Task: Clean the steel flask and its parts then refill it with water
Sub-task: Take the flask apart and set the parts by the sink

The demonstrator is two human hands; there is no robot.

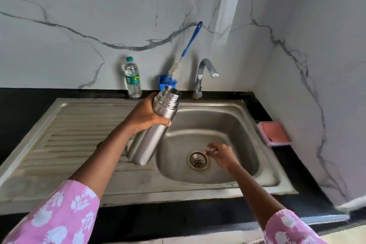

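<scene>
The left hand (145, 114) gripped the steel flask (153, 127) around its upper body, fingers and thumb wrapped about it, and held it tilted over the near-left rim of the sink basin (227, 123), its open mouth pointing up toward the back wall. The right hand (221, 155) was down inside the basin just beside the drain (197, 160), fingers loosely curled; it was blurred, and whether it pinched anything small could not be told. The two hands were well apart.

Behind the basin stood the tap (204, 75), its spout turned over the bowl. Left of the tap, a blue holder (167, 83) sat just behind the flask's mouth, with a blue-handled bottle brush (189, 45) leaning out of it against the marble wall. Further left of the holder stood a plastic water bottle (132, 78) with a green cap. To the right of the basin, on the black counter, lay a pink tray (274, 133). The ribbed drainboard (75, 136) stretched left of the basin, under the left forearm.
</scene>
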